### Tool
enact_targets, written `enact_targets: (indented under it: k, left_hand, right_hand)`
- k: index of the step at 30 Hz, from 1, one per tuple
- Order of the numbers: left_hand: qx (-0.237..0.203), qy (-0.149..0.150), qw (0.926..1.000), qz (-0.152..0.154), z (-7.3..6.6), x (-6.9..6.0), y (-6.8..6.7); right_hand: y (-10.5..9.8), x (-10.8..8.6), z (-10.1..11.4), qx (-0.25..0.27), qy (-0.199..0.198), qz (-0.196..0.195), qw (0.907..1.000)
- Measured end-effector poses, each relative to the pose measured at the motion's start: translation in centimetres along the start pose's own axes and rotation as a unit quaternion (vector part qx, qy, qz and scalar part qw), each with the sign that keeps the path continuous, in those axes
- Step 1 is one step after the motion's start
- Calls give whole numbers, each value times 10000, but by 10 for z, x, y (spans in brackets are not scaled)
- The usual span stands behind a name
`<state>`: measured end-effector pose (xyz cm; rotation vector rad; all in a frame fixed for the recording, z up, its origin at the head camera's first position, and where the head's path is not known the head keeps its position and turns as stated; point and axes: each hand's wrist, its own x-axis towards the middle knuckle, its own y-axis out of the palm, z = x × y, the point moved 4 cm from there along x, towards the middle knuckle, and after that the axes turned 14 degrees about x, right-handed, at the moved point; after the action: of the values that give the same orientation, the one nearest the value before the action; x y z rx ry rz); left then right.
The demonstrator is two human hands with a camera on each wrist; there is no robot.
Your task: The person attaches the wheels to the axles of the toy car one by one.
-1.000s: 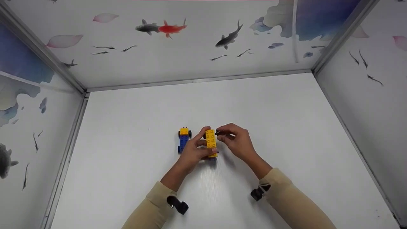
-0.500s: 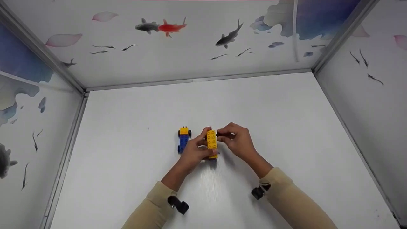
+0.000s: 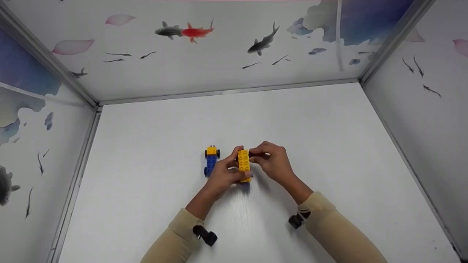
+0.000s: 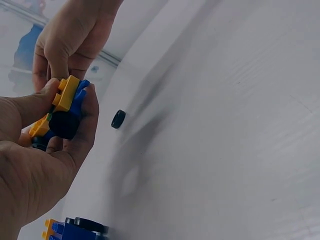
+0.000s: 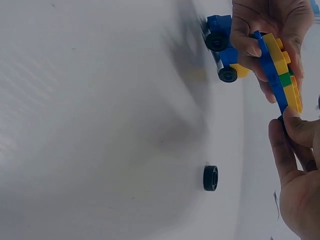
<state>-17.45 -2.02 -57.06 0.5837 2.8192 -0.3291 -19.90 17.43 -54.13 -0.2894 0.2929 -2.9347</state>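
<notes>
A toy car of yellow and blue building bricks, with a green piece in its middle, is gripped above the table by my left hand. In the left wrist view, a black wheel shows on the car's near side. My right hand pinches another black wheel against the car's far right side; fingers mostly cover it. One loose black wheel stands on its tread on the table below the hands.
A second blue-and-yellow toy car with black wheels stands on the white table, just left of my left hand. Printed wall panels with metal edging enclose the table's back and sides.
The gap between the pinched wheel and the car's side has narrowed. The held car has shifted very slightly right; both hands stay in nearly the same place.
</notes>
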Motion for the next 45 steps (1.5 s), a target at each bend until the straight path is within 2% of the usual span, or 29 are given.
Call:
enact_targets:
  k: [6, 14, 22, 28, 36, 40, 45]
  left_hand:
    - [-148, 33, 9999, 70, 2, 1, 1]
    - [-69, -17, 9999, 97, 4, 1, 1]
    - [-265, 109, 9995, 158, 4, 2, 2]
    - [-338, 0, 9994, 112, 5, 4, 3]
    - [-378, -144, 9992, 33, 5, 4, 3]
    - [-458, -189, 9988, -25, 4, 5, 0]
    - [-566, -191, 9982, -50, 4, 4, -3]
  right_hand:
    - [0, -1, -2, 151, 67, -43, 9999]
    - [1, -2, -4, 219, 109, -65, 9997]
    - [-1, -2, -4, 311, 59, -7, 9995]
    - [-3, -1, -8, 383, 80, 103, 9992]
    - [-8, 1, -12, -26, 5, 371, 9993]
    - [-11, 2, -15, -216, 8, 361, 9991]
    - [-15, 2, -20, -1037, 92, 256, 9942]
